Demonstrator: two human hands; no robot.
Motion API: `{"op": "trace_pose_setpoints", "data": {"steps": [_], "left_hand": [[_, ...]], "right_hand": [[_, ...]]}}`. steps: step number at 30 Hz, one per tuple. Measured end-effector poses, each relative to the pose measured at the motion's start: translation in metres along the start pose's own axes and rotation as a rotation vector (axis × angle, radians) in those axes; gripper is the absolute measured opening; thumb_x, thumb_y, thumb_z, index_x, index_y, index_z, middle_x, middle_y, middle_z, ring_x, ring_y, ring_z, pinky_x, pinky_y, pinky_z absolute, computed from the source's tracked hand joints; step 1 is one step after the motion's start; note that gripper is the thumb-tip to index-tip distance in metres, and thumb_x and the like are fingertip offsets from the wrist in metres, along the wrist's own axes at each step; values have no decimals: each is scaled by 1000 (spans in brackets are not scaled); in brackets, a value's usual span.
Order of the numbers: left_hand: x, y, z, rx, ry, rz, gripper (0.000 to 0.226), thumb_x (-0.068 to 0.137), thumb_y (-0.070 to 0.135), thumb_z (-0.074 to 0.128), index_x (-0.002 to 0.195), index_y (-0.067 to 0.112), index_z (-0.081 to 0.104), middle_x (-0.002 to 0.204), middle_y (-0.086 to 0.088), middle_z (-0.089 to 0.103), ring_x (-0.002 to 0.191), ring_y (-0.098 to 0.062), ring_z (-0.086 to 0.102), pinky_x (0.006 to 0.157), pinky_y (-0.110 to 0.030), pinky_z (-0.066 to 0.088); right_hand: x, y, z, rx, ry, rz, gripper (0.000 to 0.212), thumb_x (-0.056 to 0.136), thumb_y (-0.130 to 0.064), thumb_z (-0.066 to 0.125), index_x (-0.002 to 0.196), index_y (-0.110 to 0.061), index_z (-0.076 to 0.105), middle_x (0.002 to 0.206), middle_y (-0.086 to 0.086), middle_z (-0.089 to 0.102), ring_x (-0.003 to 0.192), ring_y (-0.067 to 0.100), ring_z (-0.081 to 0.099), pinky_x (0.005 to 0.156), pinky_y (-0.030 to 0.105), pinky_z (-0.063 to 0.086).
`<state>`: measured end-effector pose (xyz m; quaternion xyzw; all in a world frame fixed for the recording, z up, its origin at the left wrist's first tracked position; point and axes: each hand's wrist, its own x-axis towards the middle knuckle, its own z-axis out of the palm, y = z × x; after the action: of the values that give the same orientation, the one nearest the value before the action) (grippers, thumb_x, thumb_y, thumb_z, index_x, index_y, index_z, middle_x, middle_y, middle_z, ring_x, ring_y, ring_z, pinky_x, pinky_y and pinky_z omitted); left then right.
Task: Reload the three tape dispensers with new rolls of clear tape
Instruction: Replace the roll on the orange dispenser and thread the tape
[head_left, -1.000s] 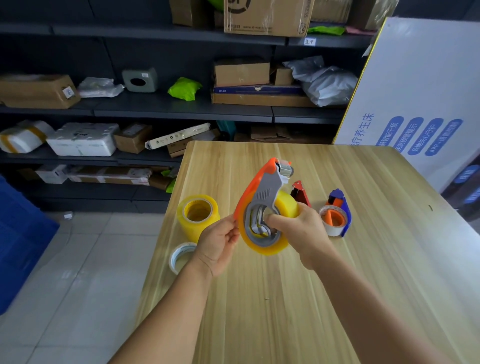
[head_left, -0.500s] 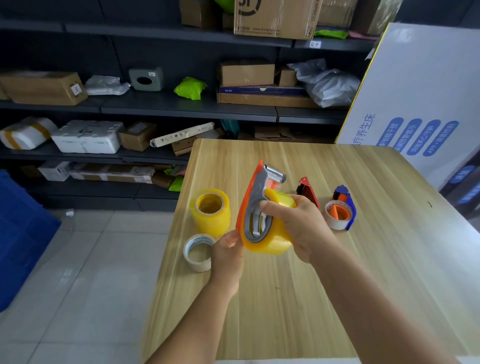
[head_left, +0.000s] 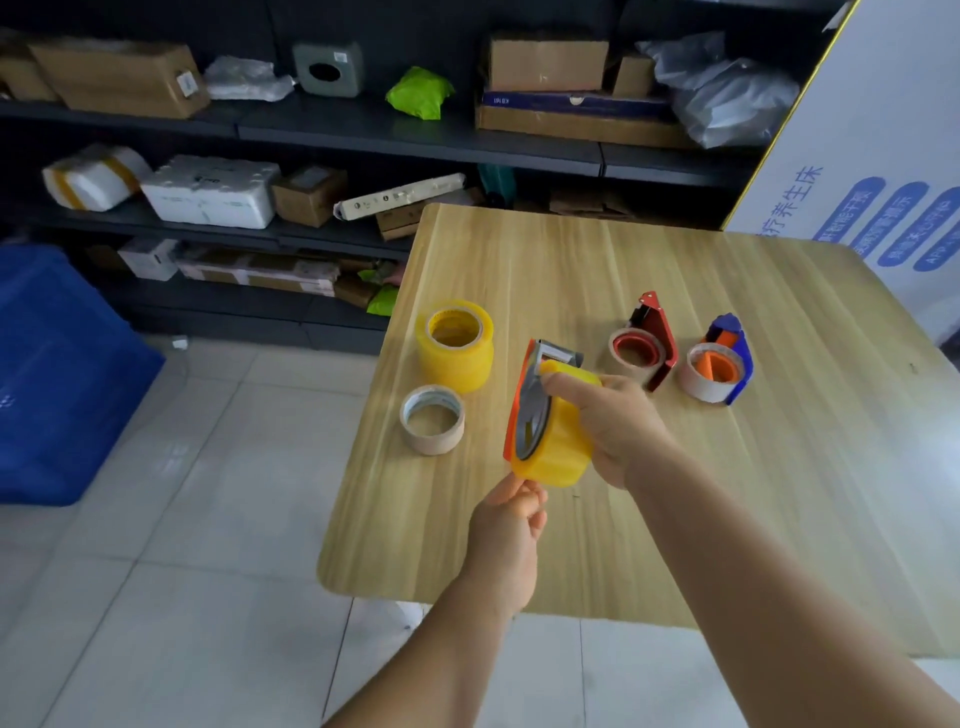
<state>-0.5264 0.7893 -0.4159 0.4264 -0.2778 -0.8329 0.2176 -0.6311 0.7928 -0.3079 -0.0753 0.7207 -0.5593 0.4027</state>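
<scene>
My right hand (head_left: 618, 423) grips an orange and grey tape dispenser (head_left: 527, 400) with a yellowish clear tape roll (head_left: 563, 441) mounted on it, held above the wooden table (head_left: 727, 493). My left hand (head_left: 511, 519) is just below the roll, its fingertips pinched together at the roll's lower edge. A stack of new yellowish tape rolls (head_left: 456, 344) stands on the table at the left. A red dispenser (head_left: 652, 340) and a blue dispenser (head_left: 724, 364) lie to the right, each holding a nearly bare cardboard core.
An empty cardboard tape core (head_left: 432, 419) lies near the table's left edge. A white printed board (head_left: 872, 156) leans at the back right. Dark shelves (head_left: 363, 130) with boxes and parcels stand behind the table. A blue crate (head_left: 57, 374) sits on the tiled floor at left.
The dispenser with its roll has turned edge-on and come lower and nearer. My left hand slid from the roll's side down to its lower edge. The camera tilted downward.
</scene>
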Motion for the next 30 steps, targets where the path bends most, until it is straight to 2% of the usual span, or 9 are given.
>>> {"op": "trace_pose_setpoints", "data": {"steps": [2, 6, 8, 12, 16, 19, 23, 26, 30], "left_hand": [[-7, -11, 0, -65, 6, -41, 35, 87, -7, 41, 76, 17, 64, 78, 1, 54, 76, -7, 50, 82, -21, 38], [-22, -29, -4, -109, 39, -122, 14, 63, 10, 58, 75, 17, 60, 77, 3, 53, 80, -8, 49, 84, -22, 36], [-27, -33, -7, -143, 63, -147, 19, 59, 13, 61, 78, 16, 60, 79, 2, 54, 87, -11, 50, 91, -25, 34], [-34, -41, -18, -163, 43, -167, 34, 71, 26, 76, 101, 17, 61, 93, 6, 60, 101, -11, 49, 97, -27, 30], [-37, -49, -24, -204, 141, -164, 29, 76, 39, 69, 94, 17, 61, 83, 2, 50, 81, -11, 46, 78, -23, 37], [-39, -54, -29, -229, 201, -175, 26, 83, 37, 65, 95, 14, 61, 82, 0, 51, 77, -12, 47, 81, -22, 39], [-36, -60, -37, -263, 210, -188, 31, 83, 41, 64, 96, 14, 61, 87, 1, 54, 76, -12, 47, 91, -25, 37], [-33, -62, -42, -279, 210, -167, 41, 74, 46, 66, 100, 14, 62, 90, 1, 57, 78, -11, 48, 86, -22, 39], [-32, -66, -42, -271, 202, -161, 48, 70, 48, 67, 103, 14, 63, 98, 0, 60, 84, -9, 53, 80, -21, 41]], "right_hand": [[4, 12, 0, -5, 2, 36, 33, 73, -27, 81, 93, -9, 62, 103, 18, 70, 95, 35, 68, 86, 55, 54], [9, 39, 1, -34, 11, 128, 58, 54, -44, 87, 92, -15, 54, 105, 13, 66, 95, 31, 66, 87, 53, 54], [10, 50, 2, -55, 28, 139, 50, 62, -43, 86, 87, -16, 51, 102, 11, 64, 96, 29, 65, 88, 52, 53], [8, 64, 5, -108, 14, 159, 44, 66, -42, 84, 86, -13, 57, 89, 9, 65, 84, 27, 66, 84, 48, 56], [4, 77, 11, -172, -11, 181, 53, 68, -43, 82, 101, -8, 59, 88, 7, 63, 77, 22, 63, 76, 40, 57], [1, 84, 12, -197, -50, 190, 35, 79, -39, 74, 94, -12, 57, 78, 3, 56, 64, 15, 55, 56, 28, 49], [0, 93, 17, -172, -94, 218, 15, 87, -21, 61, 97, -10, 57, 78, 6, 55, 69, 21, 56, 67, 35, 49], [3, 99, 20, -173, -124, 215, 21, 87, -18, 59, 107, -11, 57, 85, 8, 58, 74, 23, 58, 66, 36, 50], [6, 101, 18, -141, -166, 229, 28, 88, -16, 61, 114, -11, 55, 101, 12, 64, 89, 27, 64, 82, 43, 54]]}}
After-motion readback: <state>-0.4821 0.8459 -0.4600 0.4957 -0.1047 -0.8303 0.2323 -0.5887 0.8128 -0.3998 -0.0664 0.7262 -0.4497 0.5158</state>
